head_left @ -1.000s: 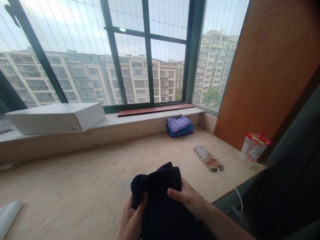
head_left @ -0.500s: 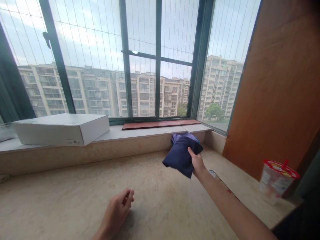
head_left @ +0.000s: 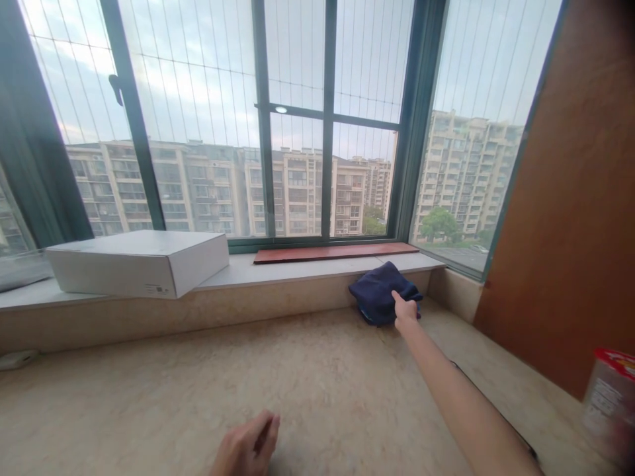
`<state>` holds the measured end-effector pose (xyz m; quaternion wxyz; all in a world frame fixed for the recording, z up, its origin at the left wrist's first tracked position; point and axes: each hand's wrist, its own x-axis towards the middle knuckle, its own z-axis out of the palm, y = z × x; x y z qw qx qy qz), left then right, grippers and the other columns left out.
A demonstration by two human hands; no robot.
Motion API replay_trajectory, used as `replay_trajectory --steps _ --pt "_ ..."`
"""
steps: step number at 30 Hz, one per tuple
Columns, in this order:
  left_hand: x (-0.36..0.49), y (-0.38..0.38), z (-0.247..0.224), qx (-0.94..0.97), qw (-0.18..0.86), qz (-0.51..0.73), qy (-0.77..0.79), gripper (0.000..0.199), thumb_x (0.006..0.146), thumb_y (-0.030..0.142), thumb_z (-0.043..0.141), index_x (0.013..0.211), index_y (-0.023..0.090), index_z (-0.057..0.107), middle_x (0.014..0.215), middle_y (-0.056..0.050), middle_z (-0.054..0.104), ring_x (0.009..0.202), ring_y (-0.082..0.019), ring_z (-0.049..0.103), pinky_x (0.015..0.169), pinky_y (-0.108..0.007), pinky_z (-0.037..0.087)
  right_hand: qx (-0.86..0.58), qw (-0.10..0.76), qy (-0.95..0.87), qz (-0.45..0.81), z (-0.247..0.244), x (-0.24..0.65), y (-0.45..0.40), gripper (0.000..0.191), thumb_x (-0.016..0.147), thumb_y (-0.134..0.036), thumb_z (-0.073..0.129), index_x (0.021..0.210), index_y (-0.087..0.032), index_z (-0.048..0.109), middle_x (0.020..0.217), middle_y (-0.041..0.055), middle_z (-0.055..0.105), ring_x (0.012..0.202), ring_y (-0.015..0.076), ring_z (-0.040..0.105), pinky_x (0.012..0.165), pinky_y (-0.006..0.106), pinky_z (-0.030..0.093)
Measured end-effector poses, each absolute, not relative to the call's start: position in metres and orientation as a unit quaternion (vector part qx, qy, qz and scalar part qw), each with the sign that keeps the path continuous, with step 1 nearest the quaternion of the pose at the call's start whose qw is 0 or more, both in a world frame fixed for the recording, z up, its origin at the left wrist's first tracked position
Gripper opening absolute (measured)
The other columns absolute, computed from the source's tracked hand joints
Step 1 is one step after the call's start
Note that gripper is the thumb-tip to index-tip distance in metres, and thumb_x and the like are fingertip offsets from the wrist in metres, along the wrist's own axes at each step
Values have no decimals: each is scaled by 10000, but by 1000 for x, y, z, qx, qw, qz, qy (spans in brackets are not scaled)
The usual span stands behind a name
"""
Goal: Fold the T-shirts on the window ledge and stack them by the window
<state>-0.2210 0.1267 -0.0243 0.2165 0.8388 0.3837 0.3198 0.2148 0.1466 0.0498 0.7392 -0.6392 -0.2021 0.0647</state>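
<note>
The right hand (head_left: 405, 311) is on the cloth (head_left: 380, 291), at the back of the counter (head_left: 188, 396). Behind that hand, a board (head_left: 337, 252) lies on the ledge (head_left: 238, 272). Well left of the hand, a box (head_left: 124, 268) sits there too. A cup (head_left: 608, 400) stands to its right.

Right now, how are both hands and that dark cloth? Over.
Right hand on navy cloth, thumb on top. Left hand loosely curled, nothing visible in it. White ledge just behind the cloth.

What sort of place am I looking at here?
Probably a home, at a window nook: a large window facing apartment blocks, a broad stone-like surface below it, and dark blue cloth bunched near the corner.
</note>
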Motion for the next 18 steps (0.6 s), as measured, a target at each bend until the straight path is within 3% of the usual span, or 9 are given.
replay_trajectory --steps 4,10,13,15,18 --pt "-220 124 -21 844 216 308 382 453 976 513 419 625 231 469 528 22 537 495 -134 520 545 -213 400 -650 703 -278 82 54 209 146 386 887 -388 698 1155 -112 718 1142 143 747 1151 307 664 1018 424 532" --pt "-219 122 -22 855 203 302 369 426 988 453 405 626 229 433 529 23 536 482 -126 501 545 -223 361 -659 563 -470 165 70 193 171 350 768 -317 764 1075 -151 756 1000 78 799 982 270 724 923 393 571" --pt "-220 119 -19 854 204 304 370 427 988 451 413 625 228 438 536 19 536 493 -126 499 550 -224 353 -703 476 -510 136 69 182 184 397 804 -249 729 1173 -102 724 1155 165 755 1127 314 672 1031 432 489" --pt "-220 117 -16 854 203 299 373 425 992 440 401 626 229 446 539 17 532 499 -128 497 553 -230 346 -735 423 -522 93 63 169 188 503 862 -217 665 1344 -79 630 1351 241 644 1318 364 549 1140 485 358" --pt "-220 114 -13 860 192 295 369 403 993 392 404 626 229 446 539 19 522 503 -130 492 557 -238 334 -756 337 -558 53 43 143 190 551 965 -257 539 1502 -144 495 1547 217 478 1469 341 375 1211 480 215"
